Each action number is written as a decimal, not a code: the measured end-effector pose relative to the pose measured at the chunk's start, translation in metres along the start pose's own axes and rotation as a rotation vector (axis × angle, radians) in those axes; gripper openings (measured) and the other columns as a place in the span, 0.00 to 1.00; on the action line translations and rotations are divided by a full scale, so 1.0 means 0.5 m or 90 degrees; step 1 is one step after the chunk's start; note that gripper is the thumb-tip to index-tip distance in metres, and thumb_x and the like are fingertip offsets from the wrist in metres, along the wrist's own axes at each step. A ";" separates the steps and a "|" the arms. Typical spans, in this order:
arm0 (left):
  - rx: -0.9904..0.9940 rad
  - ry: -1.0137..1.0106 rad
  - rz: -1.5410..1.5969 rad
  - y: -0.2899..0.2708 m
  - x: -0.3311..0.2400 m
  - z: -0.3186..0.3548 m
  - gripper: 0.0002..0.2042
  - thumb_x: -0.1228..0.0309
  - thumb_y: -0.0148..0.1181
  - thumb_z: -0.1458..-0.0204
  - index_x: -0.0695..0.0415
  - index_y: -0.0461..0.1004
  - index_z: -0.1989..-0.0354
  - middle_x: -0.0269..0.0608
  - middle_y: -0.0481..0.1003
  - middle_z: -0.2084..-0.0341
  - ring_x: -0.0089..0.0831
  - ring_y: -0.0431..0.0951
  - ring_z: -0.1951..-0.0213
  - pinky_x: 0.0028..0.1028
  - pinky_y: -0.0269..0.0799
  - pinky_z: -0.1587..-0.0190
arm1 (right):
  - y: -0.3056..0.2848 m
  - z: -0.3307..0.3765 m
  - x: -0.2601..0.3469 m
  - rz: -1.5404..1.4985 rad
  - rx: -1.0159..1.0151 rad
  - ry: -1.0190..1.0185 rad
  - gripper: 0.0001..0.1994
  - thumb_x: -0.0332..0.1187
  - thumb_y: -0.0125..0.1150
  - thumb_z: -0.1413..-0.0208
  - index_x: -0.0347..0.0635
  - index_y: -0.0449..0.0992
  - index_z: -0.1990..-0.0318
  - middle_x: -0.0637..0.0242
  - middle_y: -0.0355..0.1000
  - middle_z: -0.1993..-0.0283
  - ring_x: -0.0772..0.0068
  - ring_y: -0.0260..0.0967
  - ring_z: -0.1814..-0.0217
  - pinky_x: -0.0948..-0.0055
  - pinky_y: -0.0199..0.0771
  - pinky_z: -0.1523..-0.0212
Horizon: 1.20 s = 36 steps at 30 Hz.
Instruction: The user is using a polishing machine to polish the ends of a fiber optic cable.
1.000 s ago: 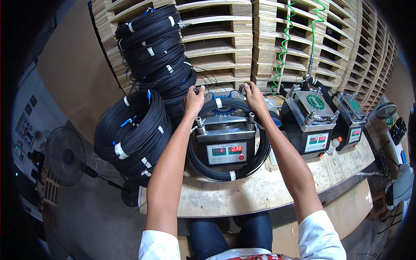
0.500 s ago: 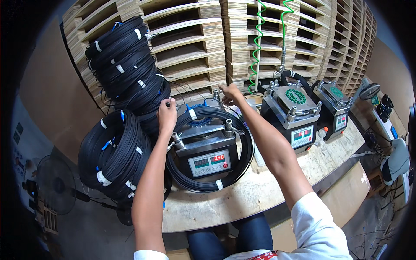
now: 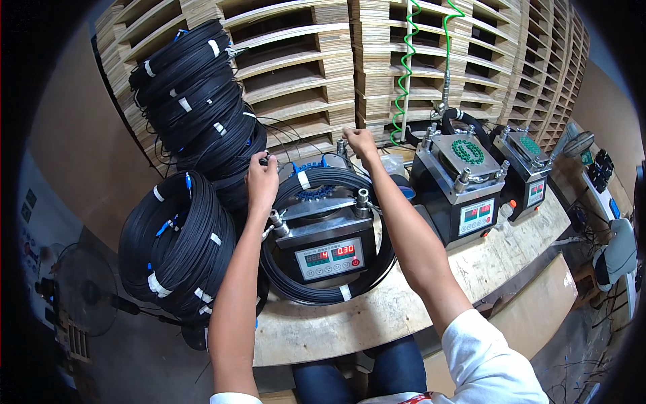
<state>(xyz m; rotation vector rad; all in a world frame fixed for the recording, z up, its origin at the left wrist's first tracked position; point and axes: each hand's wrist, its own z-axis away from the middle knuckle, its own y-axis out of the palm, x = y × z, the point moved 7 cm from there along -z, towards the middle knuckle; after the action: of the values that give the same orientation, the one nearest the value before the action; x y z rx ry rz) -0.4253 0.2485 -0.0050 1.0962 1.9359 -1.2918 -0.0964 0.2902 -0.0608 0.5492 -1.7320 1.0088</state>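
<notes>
In front of me stands a polishing machine with a steel top, corner posts and a lit red display. A coil of black fiber optic cable rings it, and blue-tipped connectors sit around the round fixture on top. My left hand is closed at the far left corner, fingers pinched on a small dark-and-metal knob. At the far right corner, my right hand is closed by a metal clamp post, its fingers curled at the post's top; their exact contact is partly hidden.
Stacked black cable coils and another coil pile stand to the left. Two similar machines with green-ringed tops are at the right. Wooden pallets rise behind; green spiral hoses hang there. A fan stands lower left.
My right hand's fingers have curled in more at the far right post, while my left hand stays at its corner. More red digits show on the display. The view has shifted slightly.
</notes>
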 end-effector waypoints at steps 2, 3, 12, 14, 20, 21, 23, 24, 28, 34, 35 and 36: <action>0.000 -0.005 0.000 -0.004 -0.002 0.005 0.21 0.58 0.56 0.39 0.61 0.71 0.44 0.49 0.80 0.68 0.45 0.80 0.60 0.39 0.71 0.52 | 0.010 -0.008 0.003 0.076 -0.044 -0.074 0.17 0.45 0.64 0.43 0.38 0.84 0.62 0.68 0.70 0.82 0.78 0.64 0.81 0.66 0.66 0.77; 0.004 -0.007 -0.003 -0.005 -0.003 0.007 0.21 0.58 0.56 0.39 0.60 0.71 0.44 0.49 0.80 0.68 0.45 0.80 0.60 0.39 0.71 0.51 | 0.018 -0.013 0.004 0.047 -0.024 -0.113 0.16 0.42 0.63 0.43 0.36 0.83 0.60 0.65 0.72 0.80 0.77 0.66 0.79 0.67 0.68 0.76; -0.010 -0.007 0.009 -0.015 0.022 -0.006 0.21 0.60 0.57 0.41 0.60 0.71 0.45 0.50 0.79 0.67 0.46 0.79 0.59 0.40 0.71 0.51 | 0.034 0.058 0.100 0.107 0.028 -0.178 0.21 0.44 0.63 0.45 0.33 0.78 0.52 0.40 0.78 0.57 0.46 0.77 0.50 0.58 0.73 0.46; -0.015 0.002 -0.005 -0.010 0.028 -0.005 0.21 0.61 0.58 0.43 0.60 0.71 0.45 0.50 0.79 0.67 0.46 0.79 0.59 0.40 0.71 0.51 | 0.025 0.072 0.117 0.156 0.025 -0.209 0.22 0.43 0.64 0.46 0.34 0.77 0.51 0.38 0.76 0.52 0.44 0.75 0.48 0.57 0.73 0.44; -0.014 0.001 0.011 -0.003 -0.002 0.008 0.20 0.64 0.59 0.44 0.60 0.71 0.46 0.49 0.79 0.69 0.46 0.80 0.61 0.40 0.72 0.53 | 0.035 0.070 0.118 0.288 0.079 -0.283 0.22 0.38 0.62 0.44 0.34 0.74 0.46 0.38 0.76 0.54 0.40 0.74 0.49 0.53 0.73 0.45; -0.020 0.007 0.002 -0.005 -0.007 0.011 0.20 0.64 0.59 0.45 0.60 0.71 0.45 0.49 0.79 0.69 0.46 0.80 0.61 0.40 0.73 0.53 | 0.043 0.070 0.122 0.314 0.080 -0.326 0.20 0.35 0.62 0.46 0.36 0.75 0.47 0.41 0.77 0.54 0.42 0.74 0.49 0.54 0.73 0.46; -0.021 0.021 0.006 0.006 -0.017 0.009 0.21 0.63 0.59 0.45 0.60 0.71 0.45 0.50 0.79 0.68 0.47 0.80 0.61 0.41 0.73 0.53 | 0.053 0.038 0.104 0.285 0.118 -0.341 0.18 0.33 0.61 0.46 0.37 0.77 0.49 0.43 0.77 0.54 0.43 0.75 0.49 0.55 0.74 0.46; -0.020 0.025 0.015 0.015 -0.016 0.005 0.21 0.63 0.59 0.45 0.59 0.70 0.44 0.50 0.80 0.68 0.47 0.80 0.60 0.42 0.73 0.53 | 0.063 0.024 0.099 0.252 0.158 -0.357 0.16 0.31 0.60 0.46 0.38 0.78 0.50 0.46 0.78 0.54 0.44 0.75 0.49 0.55 0.74 0.47; -0.034 0.015 0.015 -0.005 -0.006 0.012 0.25 0.65 0.57 0.43 0.61 0.64 0.39 0.54 0.80 0.65 0.52 0.80 0.57 0.44 0.72 0.50 | 0.099 0.055 0.124 0.172 0.302 -0.400 0.22 0.17 0.48 0.61 0.34 0.82 0.57 0.53 0.81 0.59 0.59 0.79 0.54 0.67 0.77 0.48; -0.056 -0.020 0.022 -0.007 -0.001 0.009 0.24 0.64 0.53 0.41 0.63 0.61 0.38 0.66 0.73 0.49 0.58 0.74 0.46 0.46 0.69 0.43 | 0.017 0.055 0.125 0.136 0.143 -0.361 0.17 0.29 0.52 0.39 0.44 0.77 0.43 0.46 0.78 0.50 0.53 0.77 0.47 0.66 0.72 0.44; -0.074 -0.016 0.043 -0.008 -0.004 0.008 0.25 0.64 0.53 0.40 0.63 0.61 0.38 0.66 0.72 0.48 0.58 0.73 0.45 0.46 0.68 0.43 | -0.005 0.064 0.140 0.087 0.120 -0.388 0.19 0.31 0.52 0.36 0.46 0.73 0.38 0.44 0.76 0.48 0.51 0.75 0.45 0.63 0.70 0.42; -0.104 -0.023 0.047 -0.030 0.028 0.007 0.25 0.64 0.53 0.40 0.64 0.61 0.38 0.67 0.72 0.47 0.58 0.72 0.44 0.46 0.67 0.42 | 0.012 0.118 0.170 0.065 0.149 -0.335 0.18 0.32 0.52 0.35 0.45 0.71 0.38 0.44 0.74 0.46 0.46 0.73 0.45 0.60 0.70 0.43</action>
<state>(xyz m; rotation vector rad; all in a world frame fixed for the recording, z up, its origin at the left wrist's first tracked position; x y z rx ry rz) -0.4451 0.2468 -0.0105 1.0450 1.9186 -1.0872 -0.1650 0.2524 0.0069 0.9502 -2.1279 1.2240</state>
